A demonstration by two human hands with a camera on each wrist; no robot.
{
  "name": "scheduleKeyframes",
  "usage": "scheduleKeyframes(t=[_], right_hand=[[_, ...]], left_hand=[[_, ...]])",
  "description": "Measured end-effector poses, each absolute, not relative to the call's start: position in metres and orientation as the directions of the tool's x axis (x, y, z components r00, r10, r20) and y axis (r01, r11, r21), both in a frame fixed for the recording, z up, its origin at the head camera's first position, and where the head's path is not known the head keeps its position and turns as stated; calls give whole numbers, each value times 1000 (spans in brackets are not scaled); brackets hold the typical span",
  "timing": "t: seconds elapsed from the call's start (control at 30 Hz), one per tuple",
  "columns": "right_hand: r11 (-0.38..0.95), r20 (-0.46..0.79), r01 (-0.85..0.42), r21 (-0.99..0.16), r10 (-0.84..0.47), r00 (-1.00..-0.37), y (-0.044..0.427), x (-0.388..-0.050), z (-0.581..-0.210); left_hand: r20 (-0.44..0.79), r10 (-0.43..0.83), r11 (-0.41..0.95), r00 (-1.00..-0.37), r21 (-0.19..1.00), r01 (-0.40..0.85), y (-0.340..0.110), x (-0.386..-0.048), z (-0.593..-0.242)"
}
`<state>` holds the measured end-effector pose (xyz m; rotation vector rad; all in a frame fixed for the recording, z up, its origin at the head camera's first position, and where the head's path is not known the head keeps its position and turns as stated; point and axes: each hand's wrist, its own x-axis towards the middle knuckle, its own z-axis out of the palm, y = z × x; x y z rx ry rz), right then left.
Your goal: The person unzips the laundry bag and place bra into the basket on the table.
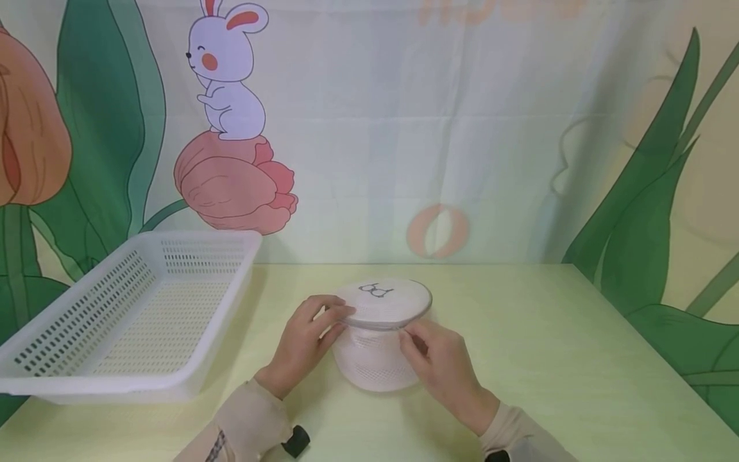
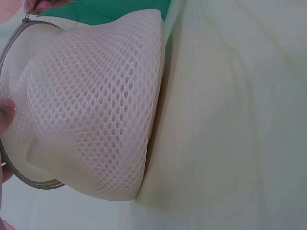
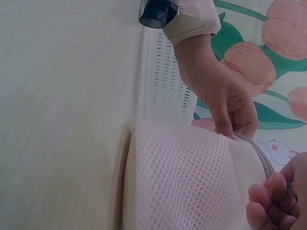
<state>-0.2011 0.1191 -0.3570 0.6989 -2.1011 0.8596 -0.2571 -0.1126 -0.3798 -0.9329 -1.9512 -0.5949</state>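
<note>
A white mesh laundry bag stands upright on the table, round, with a flat lid that carries a dark line drawing. A grey zipper runs around the lid's edge. My left hand grips the left side of the rim, thumb below and fingers on top. At the front right of the rim, my right hand pinches the zipper's pull. The left wrist view shows the zipper slider just under the right fingertips. What lies inside the bag cannot be made out.
A white perforated plastic basket stands on the left of the pale green table. Behind the table hangs a printed cloth with a rabbit and tulips. Dark bands show near my sleeves.
</note>
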Motion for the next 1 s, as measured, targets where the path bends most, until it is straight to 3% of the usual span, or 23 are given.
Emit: scheduleKeyframes(t=[0.8,1.0], right_hand=[[637,784,-683,-357,-192,-590,121,-201,-355],[653,782,-673,-348,-193,-592,122,-201,-353]], left_hand=[[870,342,618,-355,76,783,-118,-263,-383],[858,343,618,-382,100,780,-118,-262,-383]])
